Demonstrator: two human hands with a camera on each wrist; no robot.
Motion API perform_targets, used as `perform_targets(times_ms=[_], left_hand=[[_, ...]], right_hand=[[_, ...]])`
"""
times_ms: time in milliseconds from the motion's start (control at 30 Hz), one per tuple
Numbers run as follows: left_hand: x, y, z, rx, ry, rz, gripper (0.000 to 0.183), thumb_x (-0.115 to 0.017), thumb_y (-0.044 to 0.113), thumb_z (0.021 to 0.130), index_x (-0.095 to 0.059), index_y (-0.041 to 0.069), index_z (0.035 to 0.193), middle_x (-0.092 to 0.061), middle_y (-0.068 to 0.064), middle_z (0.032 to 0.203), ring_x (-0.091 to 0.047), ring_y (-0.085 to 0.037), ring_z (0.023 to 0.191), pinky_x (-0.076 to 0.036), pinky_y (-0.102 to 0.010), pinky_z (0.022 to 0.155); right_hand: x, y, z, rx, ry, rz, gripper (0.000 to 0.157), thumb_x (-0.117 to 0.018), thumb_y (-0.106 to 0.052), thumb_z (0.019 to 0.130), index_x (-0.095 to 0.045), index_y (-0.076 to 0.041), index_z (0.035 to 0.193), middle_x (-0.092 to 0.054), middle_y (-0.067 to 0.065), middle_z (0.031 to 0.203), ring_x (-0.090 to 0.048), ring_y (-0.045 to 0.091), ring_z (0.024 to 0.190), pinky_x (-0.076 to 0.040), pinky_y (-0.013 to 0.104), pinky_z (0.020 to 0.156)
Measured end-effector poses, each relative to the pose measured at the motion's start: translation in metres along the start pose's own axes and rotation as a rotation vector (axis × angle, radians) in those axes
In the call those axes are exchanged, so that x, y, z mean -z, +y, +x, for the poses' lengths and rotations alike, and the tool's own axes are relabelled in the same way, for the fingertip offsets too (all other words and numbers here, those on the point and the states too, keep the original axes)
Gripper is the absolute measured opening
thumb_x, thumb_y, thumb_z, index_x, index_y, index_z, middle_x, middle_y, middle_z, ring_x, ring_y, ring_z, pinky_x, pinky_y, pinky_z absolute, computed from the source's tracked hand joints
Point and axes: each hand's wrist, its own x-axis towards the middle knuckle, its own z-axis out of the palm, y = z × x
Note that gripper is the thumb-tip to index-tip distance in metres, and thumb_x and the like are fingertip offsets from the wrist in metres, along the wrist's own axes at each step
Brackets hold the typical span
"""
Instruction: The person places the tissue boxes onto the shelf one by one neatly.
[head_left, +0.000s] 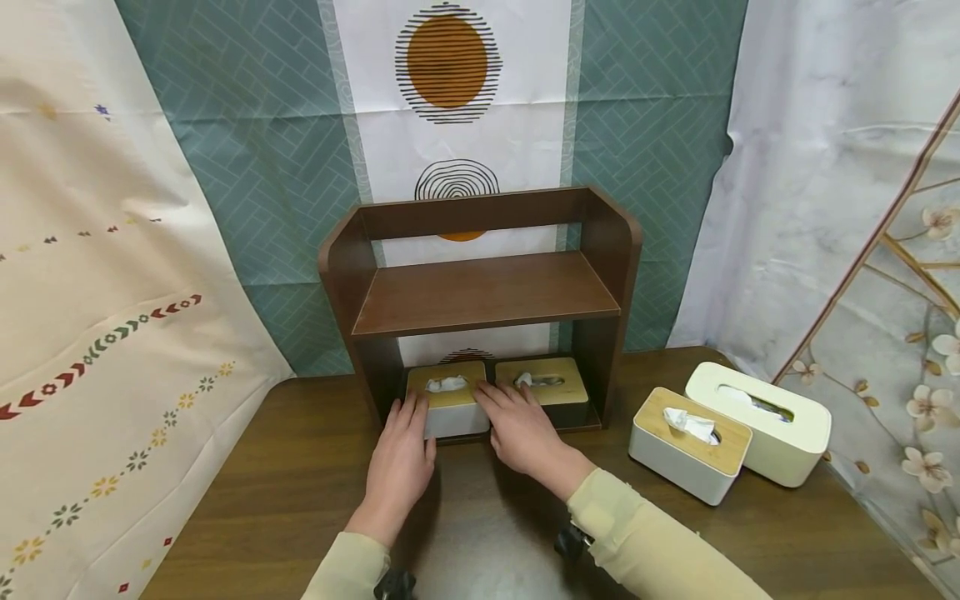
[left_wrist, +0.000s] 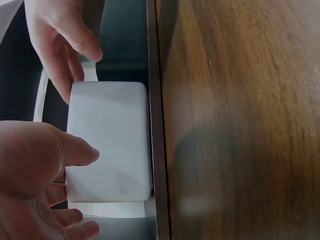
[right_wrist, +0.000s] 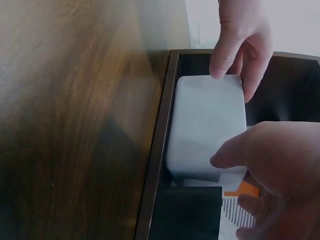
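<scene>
Head view: left hand [head_left: 401, 460] and right hand [head_left: 521, 429] grip opposite ends of white tissue box [head_left: 456, 422], seated left in lower bay of brown shelf [head_left: 487, 293], beside dark tissue box [head_left: 567, 392]. Even pressure, square front seem best.

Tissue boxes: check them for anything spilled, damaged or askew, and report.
Nothing looks spilled or damaged. The white-sided box and dark-sided box sit side by side in the shelf's lower compartment. Only the wood-topped box and cream box on the table look askew, standing diagonally.
</scene>
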Motion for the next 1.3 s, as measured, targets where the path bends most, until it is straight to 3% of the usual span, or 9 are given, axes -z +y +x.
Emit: perform_targets(times_ms=[367,667,1033,1300], left_hand=[[-0.001,-0.001,0.004,0.006,-0.025,0.014,0.064,-0.085,0.002,0.095,-0.057,-0.010,0.151,-0.055,-0.032,0.157,-0.054,-0.055,0.144,-0.049,-0.061,0.115],[0.001,0.004,0.004,-0.004,0.013,0.024,0.067,-0.088,0.005,0.093,-0.059,-0.007,0.151,-0.056,-0.031,0.156,-0.051,-0.056,0.146,-0.048,-0.067,0.114],[0.005,0.032,0.003,-0.070,0.063,0.072,0.068,-0.090,0.019,0.096,-0.061,-0.002,0.153,-0.057,-0.024,0.160,-0.049,-0.049,0.151,-0.041,-0.073,0.117],[0.002,0.051,0.005,-0.084,0.035,0.059,0.069,-0.085,0.028,0.101,-0.058,0.001,0.158,-0.055,-0.022,0.162,-0.046,-0.046,0.154,-0.037,-0.073,0.120]], right_hand=[[0.001,0.003,0.003,-0.002,-0.013,0.028,0.063,-0.072,-0.005,0.102,-0.055,-0.008,0.162,-0.051,0.012,0.168,-0.047,0.042,0.154,-0.036,0.069,0.123],[0.002,0.001,-0.005,0.013,0.075,0.023,0.068,-0.076,-0.003,0.100,-0.052,-0.006,0.163,-0.052,0.015,0.166,-0.050,0.042,0.151,-0.038,0.069,0.122],[0.015,0.006,-0.036,-0.062,0.123,-0.028,0.068,-0.080,-0.021,0.104,-0.052,-0.003,0.163,-0.051,0.018,0.167,-0.048,0.041,0.154,-0.035,0.066,0.124],[0.026,0.016,-0.060,-0.111,0.148,0.003,0.072,-0.082,-0.027,0.103,-0.051,-0.001,0.163,-0.051,0.020,0.166,-0.046,0.041,0.155,-0.032,0.067,0.125]])
